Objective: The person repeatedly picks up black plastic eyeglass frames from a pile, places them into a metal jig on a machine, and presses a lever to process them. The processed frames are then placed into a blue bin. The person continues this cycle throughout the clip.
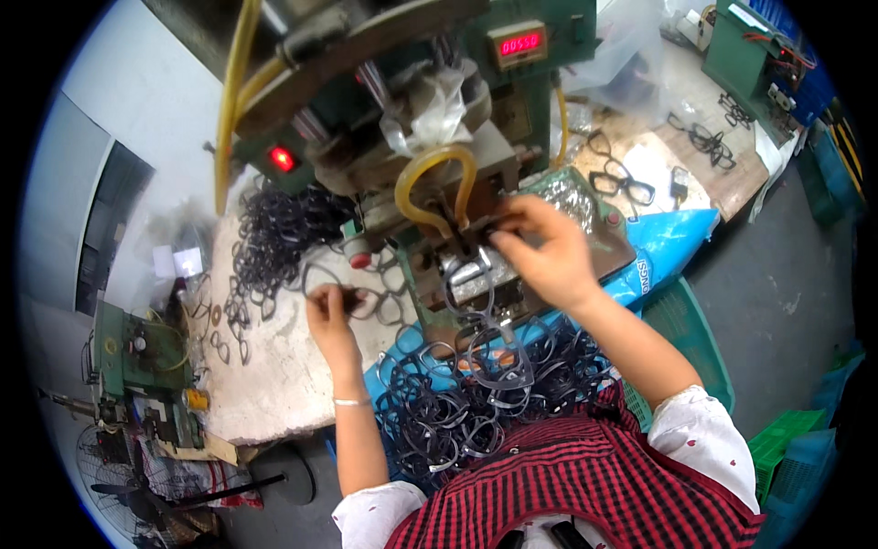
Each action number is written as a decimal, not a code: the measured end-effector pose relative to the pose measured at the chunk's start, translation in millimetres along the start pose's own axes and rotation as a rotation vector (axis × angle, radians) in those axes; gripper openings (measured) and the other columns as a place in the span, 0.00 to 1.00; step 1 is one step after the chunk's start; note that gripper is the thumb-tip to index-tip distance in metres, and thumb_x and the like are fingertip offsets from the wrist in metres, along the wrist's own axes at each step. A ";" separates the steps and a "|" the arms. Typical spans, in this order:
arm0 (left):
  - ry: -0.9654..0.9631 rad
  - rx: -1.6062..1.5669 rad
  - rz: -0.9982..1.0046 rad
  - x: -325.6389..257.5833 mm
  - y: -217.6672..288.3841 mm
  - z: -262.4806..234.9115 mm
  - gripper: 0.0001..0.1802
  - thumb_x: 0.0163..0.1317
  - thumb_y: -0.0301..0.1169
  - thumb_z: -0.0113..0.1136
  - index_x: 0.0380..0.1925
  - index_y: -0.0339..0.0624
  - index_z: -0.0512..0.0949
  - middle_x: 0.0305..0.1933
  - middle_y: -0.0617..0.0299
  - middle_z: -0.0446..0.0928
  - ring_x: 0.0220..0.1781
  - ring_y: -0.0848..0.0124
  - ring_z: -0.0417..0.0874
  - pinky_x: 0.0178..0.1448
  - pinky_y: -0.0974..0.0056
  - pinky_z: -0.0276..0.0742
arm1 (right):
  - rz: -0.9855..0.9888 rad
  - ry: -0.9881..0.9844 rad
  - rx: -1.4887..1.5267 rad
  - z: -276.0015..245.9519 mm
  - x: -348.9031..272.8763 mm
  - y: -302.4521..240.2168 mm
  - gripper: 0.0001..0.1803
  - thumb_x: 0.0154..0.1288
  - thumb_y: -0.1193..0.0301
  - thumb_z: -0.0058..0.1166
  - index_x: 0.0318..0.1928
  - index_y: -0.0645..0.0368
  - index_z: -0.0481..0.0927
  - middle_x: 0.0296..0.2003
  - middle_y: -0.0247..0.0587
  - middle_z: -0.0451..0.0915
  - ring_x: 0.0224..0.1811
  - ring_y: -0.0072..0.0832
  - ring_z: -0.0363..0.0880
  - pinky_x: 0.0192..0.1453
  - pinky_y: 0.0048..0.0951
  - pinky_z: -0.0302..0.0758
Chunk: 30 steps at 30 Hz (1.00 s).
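A red and black checked apron (585,485) is closest, low in the middle, and a big pile of dark glasses frames (476,393) lies in a heap just above it on the person's lap. The right hand (544,247) is up at the green machine (439,119), with its fingers pressed together, pinching a dark frame piece (494,224) at the metal block in the middle of the machine. The left hand (329,311) rests over the worn white table (274,384), near its front edge, and its fingertips pinch a small dark frame part (352,295). More dark frames (274,229) sit in a heap at the back of the table. A little box with red glowing numbers (518,43) sits at the top of the machine, and a small red light (282,158) shines on its left side. A bent yellow tube (437,178) hangs in front. A blue bag with white letters (663,242) lies to the right of the machine. Two finished black glasses frames (622,178) lie on the brown board behind it. A clear plastic bag (617,46) sits near the top right corner.
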<state>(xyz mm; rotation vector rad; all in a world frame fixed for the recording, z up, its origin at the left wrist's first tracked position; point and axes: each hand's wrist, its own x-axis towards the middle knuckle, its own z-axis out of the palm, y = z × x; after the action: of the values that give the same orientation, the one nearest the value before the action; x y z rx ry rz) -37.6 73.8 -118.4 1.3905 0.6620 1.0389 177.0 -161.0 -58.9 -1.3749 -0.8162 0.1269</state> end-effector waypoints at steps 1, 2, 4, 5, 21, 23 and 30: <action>0.013 -0.042 -0.036 -6.4 2.5 4.4 0.09 0.77 0.30 0.53 0.46 0.33 0.71 0.41 0.52 0.80 0.40 0.64 0.88 0.46 0.64 0.86 | 0.033 -0.026 0.074 8.6 0.3 1.7 0.17 0.61 0.79 0.61 0.51 0.66 0.79 0.41 0.42 0.85 0.45 0.26 0.86 0.53 0.28 0.79; 0.036 -0.079 -0.093 -18.7 0.1 4.8 0.10 0.77 0.30 0.53 0.47 0.33 0.71 0.42 0.51 0.81 0.41 0.62 0.88 0.47 0.63 0.86 | 0.086 -0.061 0.144 14.5 -4.7 4.5 0.18 0.61 0.79 0.60 0.53 0.67 0.78 0.42 0.42 0.85 0.45 0.24 0.85 0.53 0.27 0.78; 0.030 -0.078 -0.084 -25.3 5.2 7.8 0.09 0.77 0.30 0.53 0.48 0.33 0.72 0.44 0.50 0.82 0.42 0.63 0.87 0.48 0.62 0.86 | 0.093 0.006 0.129 18.0 -2.5 4.0 0.19 0.61 0.80 0.59 0.54 0.67 0.76 0.42 0.42 0.85 0.45 0.23 0.85 0.53 0.26 0.78; 0.034 -0.052 -0.077 -25.5 7.2 5.6 0.09 0.77 0.29 0.53 0.48 0.33 0.73 0.44 0.50 0.82 0.42 0.63 0.87 0.49 0.61 0.86 | 0.113 0.038 0.126 20.0 -6.4 1.4 0.20 0.61 0.80 0.59 0.55 0.67 0.76 0.43 0.42 0.85 0.45 0.23 0.85 0.53 0.25 0.77; -0.390 0.014 0.784 -47.7 116.0 88.1 0.07 0.73 0.26 0.56 0.45 0.35 0.76 0.45 0.47 0.85 0.44 0.60 0.87 0.51 0.59 0.81 | 0.100 -0.113 0.147 18.4 -20.8 -40.2 0.29 0.64 0.82 0.52 0.67 0.67 0.67 0.56 0.53 0.81 0.62 0.37 0.81 0.66 0.33 0.74; -0.505 0.341 0.837 -63.1 105.1 91.1 0.04 0.69 0.28 0.61 0.36 0.41 0.83 0.40 0.51 0.89 0.42 0.60 0.90 0.49 0.59 0.77 | 0.078 -0.143 -0.003 1.9 -13.7 -26.8 0.29 0.64 0.81 0.51 0.66 0.65 0.70 0.58 0.53 0.80 0.63 0.37 0.80 0.66 0.35 0.74; -0.716 0.557 1.043 -64.6 82.3 103.5 0.17 0.47 0.25 0.75 0.40 0.47 0.86 0.49 0.60 0.87 0.43 0.60 0.85 0.57 0.49 0.78 | 0.132 0.405 -0.170 -97.9 -9.6 93.5 0.26 0.63 0.85 0.52 0.62 0.59 0.76 0.53 0.45 0.81 0.58 0.33 0.80 0.64 0.32 0.74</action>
<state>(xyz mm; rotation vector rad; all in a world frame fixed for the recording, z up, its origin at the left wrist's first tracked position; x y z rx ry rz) 9.2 -40.6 -38.7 2.5370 -0.4265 1.0191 261.4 -223.9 -144.5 -1.5483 -0.4038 -0.1195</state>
